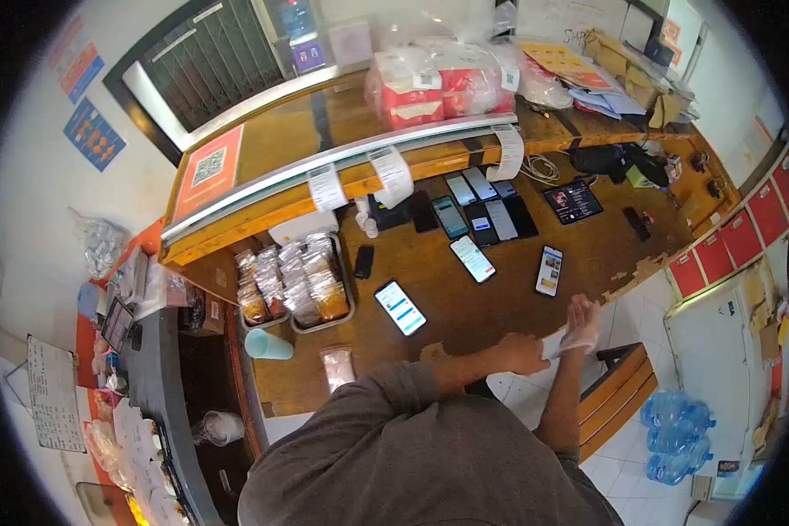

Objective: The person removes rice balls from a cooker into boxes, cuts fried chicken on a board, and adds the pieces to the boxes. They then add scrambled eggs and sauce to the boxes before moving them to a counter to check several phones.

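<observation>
My right hand (581, 326) is raised past the counter's front edge, inside a clear plastic glove (590, 338), with its fingers stretched out. My left hand (522, 353) is closed at the glove's cuff, pinching a whitish stretch of plastic (551, 347) by the right wrist. Closest to the right hand on the counter lies a lit phone (549, 271). Farther left are a second lit phone (472, 259) and a third one (401, 308). The fingertips of my left hand are partly hidden.
Metal trays (349, 302) of wrapped food, a pale green cup (269, 344) and a pink packet (337, 367) sit on the wooden counter (465, 324). Several phones and a tablet (573, 202) lie at its back. A wooden stool (618, 399) and water bottles (678, 436) stand at right.
</observation>
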### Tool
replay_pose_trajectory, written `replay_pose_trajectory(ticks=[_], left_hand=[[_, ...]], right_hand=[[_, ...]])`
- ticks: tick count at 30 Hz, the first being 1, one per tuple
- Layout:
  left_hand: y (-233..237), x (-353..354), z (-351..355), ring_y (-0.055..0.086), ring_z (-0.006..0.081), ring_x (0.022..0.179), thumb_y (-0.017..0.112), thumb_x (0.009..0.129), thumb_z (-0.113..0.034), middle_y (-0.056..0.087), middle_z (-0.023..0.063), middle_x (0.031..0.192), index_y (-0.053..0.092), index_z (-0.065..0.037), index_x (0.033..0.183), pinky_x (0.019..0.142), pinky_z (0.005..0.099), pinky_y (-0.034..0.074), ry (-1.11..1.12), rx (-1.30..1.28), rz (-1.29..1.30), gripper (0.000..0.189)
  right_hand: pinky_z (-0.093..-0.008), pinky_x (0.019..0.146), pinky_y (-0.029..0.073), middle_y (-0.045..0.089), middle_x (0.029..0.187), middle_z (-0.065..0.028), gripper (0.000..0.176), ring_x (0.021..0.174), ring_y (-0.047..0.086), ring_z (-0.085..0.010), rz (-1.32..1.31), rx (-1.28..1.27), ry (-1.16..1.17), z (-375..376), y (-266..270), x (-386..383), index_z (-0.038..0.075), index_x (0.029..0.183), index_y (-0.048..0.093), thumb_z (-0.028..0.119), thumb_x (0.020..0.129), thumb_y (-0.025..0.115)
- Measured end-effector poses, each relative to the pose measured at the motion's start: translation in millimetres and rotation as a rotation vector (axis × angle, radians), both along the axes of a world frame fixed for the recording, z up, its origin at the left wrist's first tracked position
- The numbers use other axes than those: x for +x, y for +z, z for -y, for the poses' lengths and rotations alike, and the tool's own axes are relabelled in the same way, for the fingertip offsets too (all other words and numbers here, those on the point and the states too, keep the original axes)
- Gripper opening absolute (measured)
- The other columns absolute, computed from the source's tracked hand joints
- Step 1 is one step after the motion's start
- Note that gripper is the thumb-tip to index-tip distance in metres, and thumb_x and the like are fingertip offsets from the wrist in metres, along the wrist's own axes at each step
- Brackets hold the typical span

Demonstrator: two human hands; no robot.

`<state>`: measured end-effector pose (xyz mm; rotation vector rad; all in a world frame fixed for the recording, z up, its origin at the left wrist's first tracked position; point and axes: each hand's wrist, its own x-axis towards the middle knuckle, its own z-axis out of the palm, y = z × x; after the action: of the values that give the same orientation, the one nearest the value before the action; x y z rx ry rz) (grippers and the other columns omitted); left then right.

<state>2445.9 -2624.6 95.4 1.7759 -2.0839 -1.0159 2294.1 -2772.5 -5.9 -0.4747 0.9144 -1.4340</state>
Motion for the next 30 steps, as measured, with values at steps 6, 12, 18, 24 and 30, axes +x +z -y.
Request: replay_pose_trajectory(ticks=[6,12,18,24,30], left_hand=[[-114.5,104.3,98.2,0.059,0.0203,0.065,0.063,0.089,-0.046,0.066,0.0107,0.079,0.066,-0.002,0.097,0.058,0.0393,0.047,0.417,0.175,-0.431,0.044],[-150.4,181.6,177.2,0.067,0.0305,0.091,0.053,0.090,-0.059,0.058,0.0192,0.126,0.029,-0.015,0.150,0.091,0.0436,0.050,0.668,0.258,0.024,0.078],[-179.5,182.7,236.6,0.054,0.0366,0.123,0.051,0.082,-0.071,0.034,0.0188,0.151,0.025,-0.016,0.152,0.099,0.0503,0.044,0.755,0.223,0.342,0.093],[-194.1,182.0,243.5,0.061,0.0364,0.111,0.057,0.080,-0.067,0.042,0.0216,0.144,0.020,-0.011,0.152,0.086,0.0469,0.051,0.786,0.257,0.356,0.098],[-169.5,168.3,182.9,0.065,0.0378,0.085,0.062,0.087,-0.045,0.065,0.0238,0.101,0.026,-0.018,0.147,0.072,0.0523,0.052,1.028,0.117,-0.134,0.075]], right_hand=[[-0.0443,0.095,0.046,0.050,0.079,-0.0075,0.037,0.084,0.057,-0.0250,-0.129,0.314,0.038,80.9,-44.7,-104.5,0.007,0.091,0.054,0.044,0.092,0.058],[-0.0441,0.080,0.048,0.057,0.082,-0.0057,0.035,0.086,0.062,-0.0276,-0.159,0.659,0.009,66.1,-142.4,-177.7,0.010,0.089,0.056,0.044,0.090,0.062],[-0.0366,0.065,0.050,0.060,0.075,-0.0052,0.036,0.075,0.065,-0.0245,-0.429,0.674,0.153,68.5,-157.8,-172.9,0.010,0.086,0.059,0.045,0.087,0.065],[-0.0324,0.057,0.048,0.062,0.071,-0.0058,0.036,0.065,0.064,-0.0208,-0.543,0.531,0.212,87.5,-135.9,-164.2,0.009,0.084,0.059,0.043,0.086,0.067],[-0.0281,0.048,0.046,0.058,0.067,-0.0060,0.039,0.058,0.062,-0.0212,-0.502,0.345,0.408,120.3,-144.4,-135.4,0.008,0.087,0.060,0.047,0.088,0.064]])
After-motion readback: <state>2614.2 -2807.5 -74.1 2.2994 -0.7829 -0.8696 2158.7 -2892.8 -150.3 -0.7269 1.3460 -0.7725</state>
